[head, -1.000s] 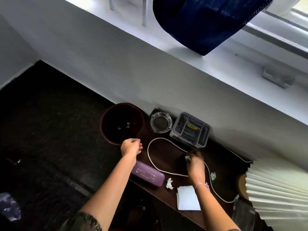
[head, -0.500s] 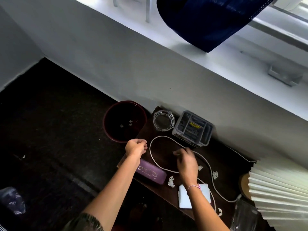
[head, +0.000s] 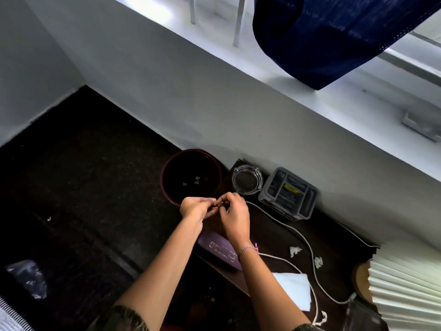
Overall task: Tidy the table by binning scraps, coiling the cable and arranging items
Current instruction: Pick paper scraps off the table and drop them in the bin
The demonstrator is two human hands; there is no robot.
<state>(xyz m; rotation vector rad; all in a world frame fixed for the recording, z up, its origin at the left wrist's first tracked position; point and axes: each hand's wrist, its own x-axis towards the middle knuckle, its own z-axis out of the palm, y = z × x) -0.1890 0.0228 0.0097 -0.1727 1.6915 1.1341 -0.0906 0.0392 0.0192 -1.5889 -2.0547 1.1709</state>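
Observation:
My left hand (head: 194, 209) and my right hand (head: 235, 217) meet fingertip to fingertip just above the table's left end, beside the dark red bin (head: 167, 187). Their curled fingers pinch something tiny between them; it looks like a paper scrap, mostly hidden. A few white scraps lie inside the bin. The white cable (head: 307, 244) snakes loosely over the dark table (head: 269, 235). Two paper scraps (head: 294, 250) lie near it. A purple case (head: 219, 250) sits under my right wrist, and a white sheet (head: 296, 290) lies at the front edge.
A glass ashtray (head: 247, 179) and a grey compartment organiser (head: 287, 194) stand against the wall. A pleated white lampshade (head: 405, 290) on a wooden base fills the right end, with a glass jar (head: 362, 316) in front. Dark floor lies to the left.
My right hand left the spot by the organiser, where it was on a scrap, and moved left to join my left hand. The left hand rose slightly toward the bin.

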